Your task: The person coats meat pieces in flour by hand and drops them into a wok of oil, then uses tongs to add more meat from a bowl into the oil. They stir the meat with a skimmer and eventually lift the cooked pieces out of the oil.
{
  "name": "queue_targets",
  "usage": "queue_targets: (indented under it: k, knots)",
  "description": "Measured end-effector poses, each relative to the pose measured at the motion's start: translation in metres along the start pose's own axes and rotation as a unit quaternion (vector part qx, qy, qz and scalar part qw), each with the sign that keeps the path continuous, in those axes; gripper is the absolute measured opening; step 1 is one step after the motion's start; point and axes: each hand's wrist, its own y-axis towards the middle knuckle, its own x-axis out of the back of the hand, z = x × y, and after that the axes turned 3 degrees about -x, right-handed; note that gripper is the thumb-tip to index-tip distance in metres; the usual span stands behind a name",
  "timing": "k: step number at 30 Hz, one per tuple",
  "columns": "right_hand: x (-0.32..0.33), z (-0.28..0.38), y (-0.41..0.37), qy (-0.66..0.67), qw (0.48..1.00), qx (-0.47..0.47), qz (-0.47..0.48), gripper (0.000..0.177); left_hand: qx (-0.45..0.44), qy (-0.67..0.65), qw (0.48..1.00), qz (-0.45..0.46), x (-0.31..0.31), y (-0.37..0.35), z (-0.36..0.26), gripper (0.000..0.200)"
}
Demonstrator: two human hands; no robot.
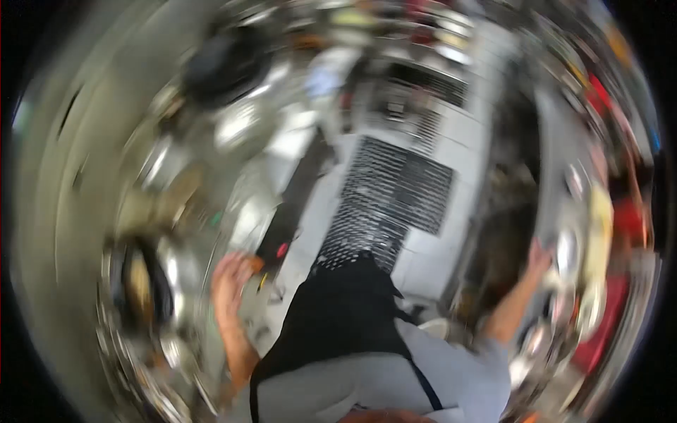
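Observation:
My left hand (229, 282) hangs over the front edge of the metal cooking counter on the left, its fingers bent. A small orange thing (254, 264) shows right at its fingertips; blur hides whether the hand holds it or only passes in front of it. My right arm stretches out to the opposite counter, where my right hand (540, 258) is beside a pale, shiny round dish (566, 252). Its fingers are smeared by motion, so I cannot make out whether it grips anything.
Black perforated mats (395, 187) lie on the white tiled floor (458, 151) between two counters. A dark pan (141, 285) and a large black wok-like pan (226, 67) stand at left. Several dishes and a yellowish board-like strip (599, 229) line the right side.

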Motion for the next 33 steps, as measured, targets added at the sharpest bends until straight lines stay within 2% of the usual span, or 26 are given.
queue_targets:
  k: [2,3,4,5,6,7,8,9,10,12,14,19,22,26,28,30,33]
  knots:
    - [-0.055,-0.077,-0.023,-0.037,0.999,0.008,-0.034,0.084,-0.005,-0.023,0.997,-0.072,0.004,-0.017,0.006,0.024]
    - [-0.069,-0.113,-0.018,-0.12,0.989,-0.01,-0.088,0.072,-0.036,-0.022,0.998,-0.057,0.005,-0.026,0.02,0.023]
    - [-0.045,-0.146,0.008,-0.203,0.956,-0.105,0.186,0.055,-0.033,-0.038,0.995,-0.085,0.006,-0.034,0.021,0.022]
    - [-0.041,-0.185,0.02,-0.217,0.908,-0.235,0.271,0.036,-0.041,-0.04,0.995,-0.078,0.01,-0.042,0.025,0.021]
    - [-0.071,-0.235,-0.019,-0.289,0.931,-0.206,0.08,0.028,-0.038,-0.056,0.992,-0.106,0.02,-0.05,0.031,0.021]
    - [-0.093,-0.273,-0.045,-0.335,0.905,-0.248,0.087,0.02,-0.041,-0.046,0.991,-0.115,0.027,-0.057,0.037,0.02]
    - [-0.093,-0.31,-0.059,-0.487,0.812,-0.145,0.289,0.024,-0.042,-0.035,0.991,-0.118,0.031,-0.062,0.044,0.02]
    - [-0.141,-0.337,-0.118,-0.351,0.886,-0.262,0.148,0.03,-0.061,-0.014,0.99,-0.127,0.042,-0.071,0.05,0.019]
    - [-0.161,-0.362,-0.151,-0.328,0.876,-0.292,0.2,0.036,-0.058,-0.03,0.989,-0.13,0.054,-0.081,0.054,0.019]
    - [-0.203,-0.399,-0.221,-0.348,0.837,-0.31,0.287,0.036,-0.087,-0.042,0.976,-0.194,0.073,-0.097,0.057,0.018]
    - [-0.238,-0.425,-0.286,-0.404,0.802,-0.275,0.344,0.037,-0.085,-0.059,0.973,-0.205,0.098,-0.109,0.069,0.018]
    - [-0.284,-0.474,-0.387,-0.397,0.724,-0.308,0.472,0.032,-0.089,-0.144,0.942,-0.29,0.14,-0.133,0.087,0.021]
    - [-0.3,-0.503,-0.429,-0.434,0.671,-0.308,0.516,0.029,-0.088,-0.176,0.927,-0.318,0.167,-0.151,0.111,0.02]
    - [-0.32,-0.52,-0.464,-0.434,0.654,-0.283,0.551,0.028,-0.088,-0.236,0.886,-0.39,0.199,-0.169,0.142,0.021]
    - [-0.335,-0.525,-0.469,-0.45,0.617,-0.25,0.596,0.026,-0.082,-0.244,0.865,-0.431,0.206,-0.176,0.148,0.02]
    - [-0.357,-0.525,-0.469,-0.452,0.62,-0.205,0.608,0.027,-0.089,-0.263,0.843,-0.46,0.21,-0.179,0.153,0.019]
    - [-0.395,-0.521,-0.464,-0.444,0.62,-0.168,0.624,0.028,-0.088,-0.262,0.838,-0.47,0.205,-0.177,0.147,0.019]
